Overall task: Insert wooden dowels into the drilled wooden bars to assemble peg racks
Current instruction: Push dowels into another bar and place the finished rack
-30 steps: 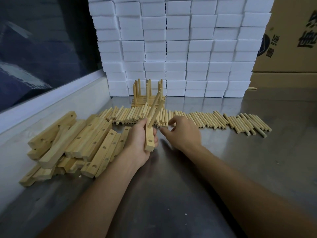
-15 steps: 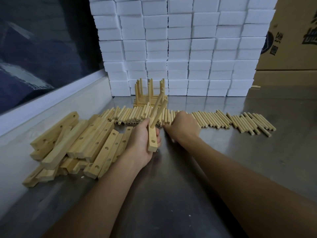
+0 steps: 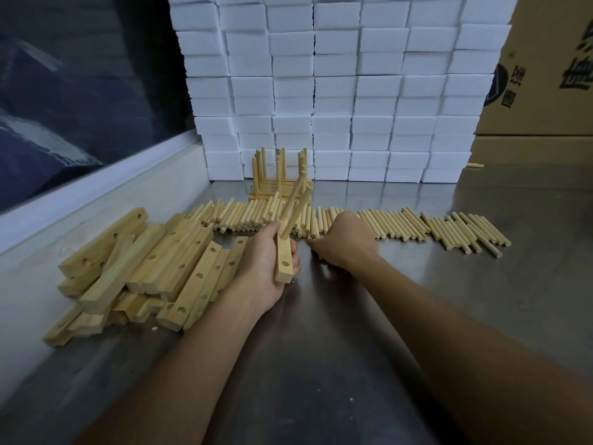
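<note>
My left hand grips a drilled wooden bar, held nearly upright above the table. Two dowels stick out of the bar's upper holes, leaning away to the right, and one hole near its lower end shows bare. My right hand lies just right of the bar at the near edge of the long row of loose dowels. Its fingers curl down around a dowel there, most of which is hidden under the hand. Drilled bars are piled to the left.
Finished peg racks stand behind the dowel row, against a wall of stacked white blocks. A cardboard box is at the back right. A raised ledge runs along the left of the metal table.
My right hand has reached forward from beside the bar onto the dowel row and curled its fingers there. The left hand and bar have hardly moved.
</note>
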